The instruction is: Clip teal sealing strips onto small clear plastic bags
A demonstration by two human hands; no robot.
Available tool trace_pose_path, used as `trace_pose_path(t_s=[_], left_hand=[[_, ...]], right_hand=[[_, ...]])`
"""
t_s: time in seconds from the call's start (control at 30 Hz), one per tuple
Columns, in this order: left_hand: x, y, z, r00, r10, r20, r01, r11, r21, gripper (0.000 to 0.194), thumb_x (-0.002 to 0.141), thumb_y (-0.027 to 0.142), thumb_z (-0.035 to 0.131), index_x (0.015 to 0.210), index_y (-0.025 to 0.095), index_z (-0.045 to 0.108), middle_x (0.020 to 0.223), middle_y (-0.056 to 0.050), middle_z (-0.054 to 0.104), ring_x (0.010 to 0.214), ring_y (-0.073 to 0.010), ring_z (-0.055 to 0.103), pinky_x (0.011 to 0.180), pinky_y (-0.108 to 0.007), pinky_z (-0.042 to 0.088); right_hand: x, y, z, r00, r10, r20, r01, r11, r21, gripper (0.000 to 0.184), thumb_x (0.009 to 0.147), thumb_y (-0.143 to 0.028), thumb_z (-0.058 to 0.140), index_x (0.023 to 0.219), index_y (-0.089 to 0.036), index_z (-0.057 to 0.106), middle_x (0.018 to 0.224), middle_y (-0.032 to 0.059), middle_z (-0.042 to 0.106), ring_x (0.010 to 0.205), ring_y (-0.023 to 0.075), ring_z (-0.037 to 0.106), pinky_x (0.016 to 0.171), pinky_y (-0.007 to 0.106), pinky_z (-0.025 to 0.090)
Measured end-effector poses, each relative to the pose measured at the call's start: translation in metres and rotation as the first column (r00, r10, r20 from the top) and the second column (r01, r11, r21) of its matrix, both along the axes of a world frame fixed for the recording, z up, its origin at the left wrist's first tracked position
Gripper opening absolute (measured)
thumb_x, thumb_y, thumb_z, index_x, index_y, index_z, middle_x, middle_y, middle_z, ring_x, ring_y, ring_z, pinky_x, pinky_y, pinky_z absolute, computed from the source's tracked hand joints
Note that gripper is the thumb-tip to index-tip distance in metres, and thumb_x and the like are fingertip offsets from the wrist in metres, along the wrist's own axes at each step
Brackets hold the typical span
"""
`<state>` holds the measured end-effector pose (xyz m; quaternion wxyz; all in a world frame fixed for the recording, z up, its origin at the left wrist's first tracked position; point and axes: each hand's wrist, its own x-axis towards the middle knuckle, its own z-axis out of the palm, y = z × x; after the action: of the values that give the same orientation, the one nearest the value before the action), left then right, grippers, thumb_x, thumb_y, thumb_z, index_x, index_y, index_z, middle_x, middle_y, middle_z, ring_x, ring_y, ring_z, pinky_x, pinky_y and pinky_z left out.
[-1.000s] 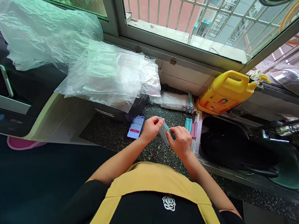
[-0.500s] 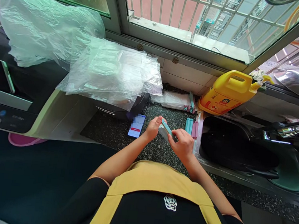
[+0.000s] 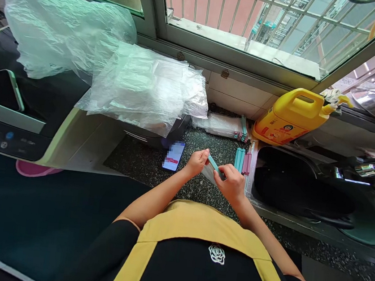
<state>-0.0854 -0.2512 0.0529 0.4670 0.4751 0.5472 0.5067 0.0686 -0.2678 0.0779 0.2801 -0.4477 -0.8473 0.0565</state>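
Speckled counter beneath us, we pinch a teal clip over a thin clear bag, left hand at nine o'clock, right hand at three; light, stiff, probably best gripped at its ends.

Dark speckled stone counter under a barred window. A phone lies flat, screen lit, just left of centre. Right of phone, teal and pink clip sticks lie side by side at the sink's edge. Behind them, against the wall, a clear plastic packet w/ more clips; a yellow jug stands right of it.
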Motion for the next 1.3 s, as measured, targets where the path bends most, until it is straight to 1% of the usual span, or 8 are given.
trace_pose_path(t_s=[0.17,0.4,0.7,0.9,1.03,1.17,1.23,1.3], left_hand=[[-0.001,0.002,0.0,1.0,-0.027,-0.009,0.027,1.0,0.01,0.055,0.079,0.063,0.032,0.048,0.019,0.042,0.045,0.002,0.044,0.048,-0.0101,0.04,0.054,-0.026,0.033],[-0.004,0.005,-0.002,0.999,-0.043,0.027,0.044,0.998,-0.034,0.05,0.081,0.057,0.035,0.05,0.018,0.045,0.046,0.001,0.047,0.048,-0.0103,0.042,0.055,-0.026,0.034],[-0.003,0.008,-0.002,0.988,-0.039,0.151,0.056,0.993,-0.107,0.046,0.081,0.052,0.039,0.054,0.016,0.047,0.047,0.002,0.048,0.049,-0.0091,0.044,0.057,-0.024,0.037],[0.001,0.009,-0.005,0.938,0.032,0.346,0.028,0.985,-0.168,0.043,0.079,0.052,0.045,0.057,0.016,0.049,0.048,0.002,0.049,0.048,-0.0087,0.044,0.054,-0.024,0.037],[0.003,0.009,-0.008,0.914,0.062,0.402,0.019,0.98,-0.196,0.043,0.077,0.055,0.048,0.057,0.016,0.048,0.051,0.001,0.05,0.049,-0.0092,0.046,0.054,-0.024,0.039],[0.009,0.008,-0.014,0.902,0.15,0.404,-0.074,0.978,-0.196,0.048,0.076,0.06,0.046,0.054,0.018,0.041,0.049,0.003,0.041,0.047,-0.0079,0.039,0.05,-0.023,0.035],[0.013,0.007,-0.018,0.914,0.209,0.349,-0.158,0.973,-0.17,0.049,0.075,0.063,0.045,0.054,0.018,0.039,0.049,0.004,0.037,0.046,-0.0074,0.035,0.048,-0.023,0.031],[0.017,0.007,-0.023,0.931,0.226,0.285,-0.197,0.972,-0.129,0.051,0.075,0.065,0.043,0.055,0.018,0.039,0.049,0.003,0.037,0.047,-0.0076,0.034,0.048,-0.023,0.03]], right_hand=[[0.001,0.002,-0.001,1.0,0.021,-0.009,-0.021,1.0,0.0,0.014,0.082,-0.028,0.052,0.074,-0.018,0.059,0.067,0.0027,0.059,0.061,0.0133,0.054,0.057,0.025,0.039],[0.0,0.005,-0.003,0.998,0.048,-0.042,-0.048,0.999,0.008,0.012,0.081,-0.025,0.052,0.072,-0.018,0.057,0.065,0.0023,0.058,0.06,0.0129,0.053,0.057,0.024,0.04],[-0.001,0.009,-0.004,0.998,0.036,-0.061,-0.035,0.999,0.021,0.01,0.078,-0.023,0.054,0.07,-0.018,0.056,0.063,0.0007,0.056,0.057,0.0113,0.05,0.055,0.023,0.038],[0.0,0.011,-0.006,0.998,0.027,-0.05,-0.027,1.0,0.005,0.01,0.078,-0.023,0.054,0.07,-0.018,0.056,0.065,0.0013,0.057,0.058,0.0118,0.051,0.055,0.023,0.038],[0.0,0.013,-0.006,0.999,0.024,-0.044,-0.025,1.0,-0.018,0.011,0.079,-0.025,0.053,0.071,-0.018,0.057,0.065,0.0012,0.057,0.059,0.0118,0.051,0.056,0.023,0.038],[-0.001,0.013,-0.006,0.998,0.038,-0.04,-0.039,0.999,-0.03,0.012,0.08,-0.027,0.053,0.073,-0.018,0.057,0.066,0.0013,0.057,0.059,0.0119,0.051,0.057,0.023,0.039],[-0.001,0.013,-0.007,0.998,0.042,-0.038,-0.043,0.999,-0.027,0.012,0.08,-0.027,0.053,0.073,-0.018,0.057,0.066,0.0014,0.057,0.059,0.0119,0.051,0.057,0.023,0.039],[-0.002,0.014,-0.009,0.998,0.041,-0.04,-0.042,0.999,-0.019,0.012,0.08,-0.026,0.053,0.072,-0.018,0.057,0.065,0.0014,0.057,0.058,0.0119,0.05,0.056,0.023,0.039]])
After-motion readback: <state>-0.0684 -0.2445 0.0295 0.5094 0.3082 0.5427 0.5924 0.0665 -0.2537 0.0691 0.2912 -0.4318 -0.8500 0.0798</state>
